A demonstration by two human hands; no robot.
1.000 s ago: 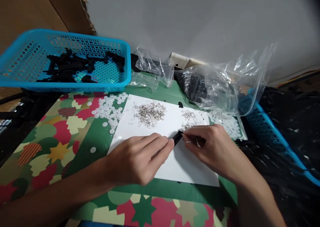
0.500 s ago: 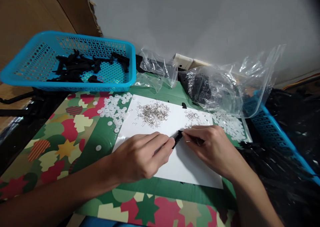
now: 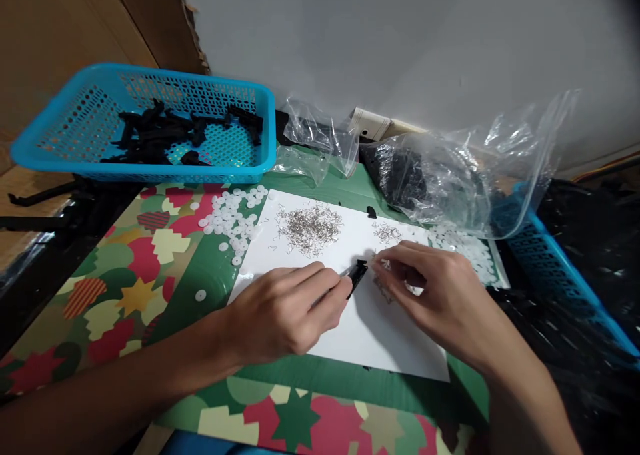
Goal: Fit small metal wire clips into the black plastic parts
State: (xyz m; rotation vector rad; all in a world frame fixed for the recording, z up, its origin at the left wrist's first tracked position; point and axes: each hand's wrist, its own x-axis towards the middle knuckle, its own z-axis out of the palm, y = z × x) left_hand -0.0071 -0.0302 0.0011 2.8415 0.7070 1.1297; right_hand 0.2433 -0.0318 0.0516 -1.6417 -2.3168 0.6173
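My left hand rests on a white sheet of paper and pinches a small black plastic part by its near end. My right hand is just right of that part, fingers curled and pinched together close to its tip; what they hold is too small to make out. A large heap of small metal springs lies on the paper's far side, with a smaller heap to its right, partly behind my right fingers.
A blue basket holding black plastic parts stands at the far left. White washers lie left of the paper, and more white washers lie to its right. Clear plastic bags sit at the back. Another blue basket is at the right.
My right hand has drawn slightly right, off the black part's tip, and its fingers have lifted. My left hand holds the part in the same place. The camera has shifted a little.
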